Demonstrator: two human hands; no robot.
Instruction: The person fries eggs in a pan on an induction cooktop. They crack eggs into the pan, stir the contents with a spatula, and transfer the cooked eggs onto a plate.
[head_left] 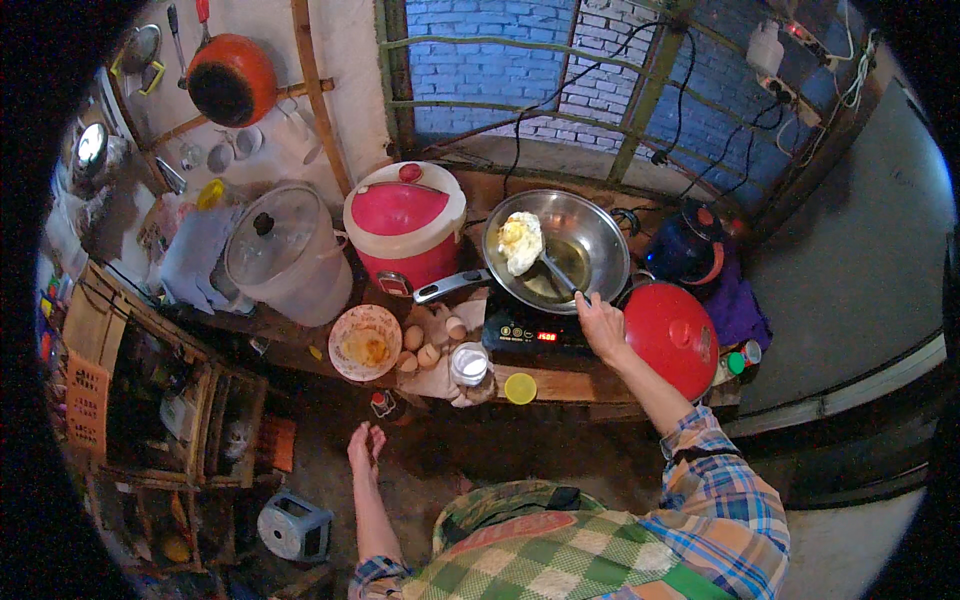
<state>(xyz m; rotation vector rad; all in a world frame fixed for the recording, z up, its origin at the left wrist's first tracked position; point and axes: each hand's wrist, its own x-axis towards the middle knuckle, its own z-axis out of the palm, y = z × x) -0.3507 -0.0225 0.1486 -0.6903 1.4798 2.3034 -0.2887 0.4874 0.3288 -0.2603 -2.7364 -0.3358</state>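
Note:
My right hand (601, 325) is closed round the dark handle of a spatula (558, 272). On its blade rests a fried egg (520, 243), white with a yellow yolk, over the left side of a steel frying pan (603, 235). Yellowish oil pools at the pan's bottom, and the pan stands on a black induction cooker (517, 325) with a lit red display. My left hand (367, 446) hangs in front of the table edge, fingers apart and slightly bent, holding nothing. Nearest to it are a patterned plate (341, 354) with yellow egg remains and several eggs (428, 356).
A white jar (469, 364), a yellow lid (520, 388) and a big red lid (672, 340) lie along the front edge. Behind stand a red rice cooker (412, 240), a translucent bucket (300, 265) and a dark kettle (686, 240). A stool (294, 527) stands at lower left.

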